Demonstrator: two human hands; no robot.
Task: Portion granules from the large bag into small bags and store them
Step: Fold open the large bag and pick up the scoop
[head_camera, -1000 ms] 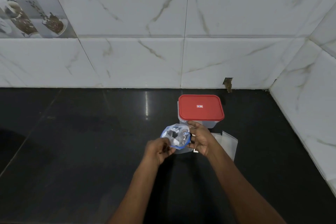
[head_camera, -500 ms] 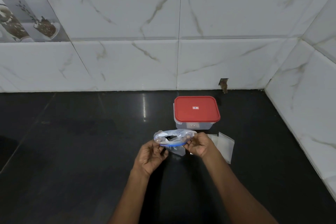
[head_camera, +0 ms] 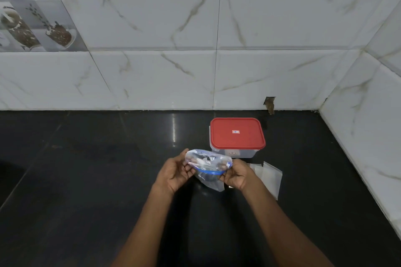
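While both hands, left (head_camera: pixel 173 174) and right (head_camera: pixel 235 173), pinch the bag's (head_camera: pixel 207 166) mouth ends, stretching it crosswise between them, the box (head_camera: pixel 237 136) sits just beyond, nearer the right.

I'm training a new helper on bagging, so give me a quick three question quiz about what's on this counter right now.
1. True or false: the red lid sits on the container.
2. What holds the blue-rimmed bag? A: one hand only. B: the left hand and the right hand. C: nothing, it lies flat.
3. Fill in: the flat empty bags lie to the ___ of the right hand.
Key: 1 true; 2 B; 3 right.
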